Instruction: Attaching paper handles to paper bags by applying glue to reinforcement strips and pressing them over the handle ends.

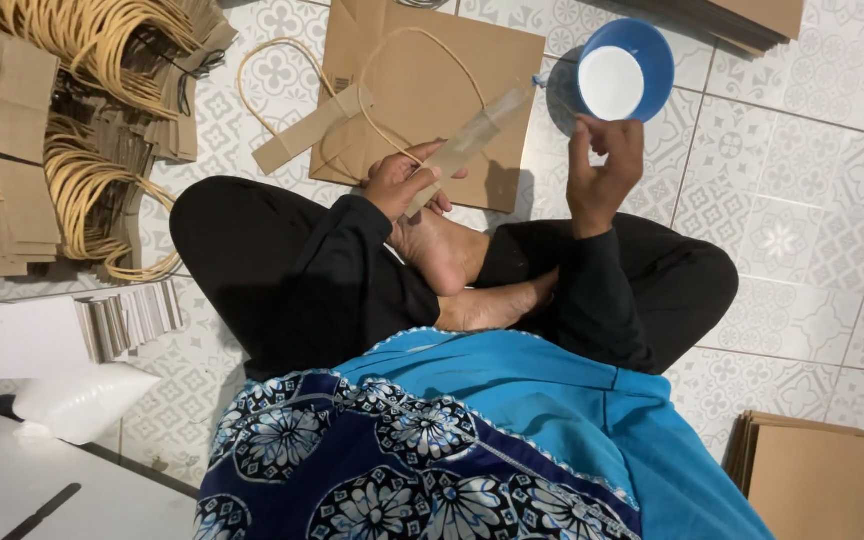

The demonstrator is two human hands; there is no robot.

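- Far left of the brown paper bag point(432, 90), stacks of folded bags with rope handles point(62, 130) are running off the top and left edges, so their full extent is not showing.
- Below those stacks, a white plastic pouch point(82, 400) is lying on a pale surface, only partly in view.
- Just left of the bag, a cardboard strip with a rope handle point(307, 130) is resting on the tiled floor point(812, 200), overlapping the bag's edge.
- The left hand point(397, 185) is hovering at the bag's lower edge, fingers clamping a pale flat stick point(472, 145) that is slanting up across the bag; its tip is blurring.
- The right hand point(602, 175) is rising just right of the bag, fingers loosely curling, gripping nothing.
- A blue bowl point(624, 70) of white contents is sitting beside the bag's upper right corner, just above that hand.
- Far right and below, a cardboard pile point(807, 470) is getting cut off by the frame.
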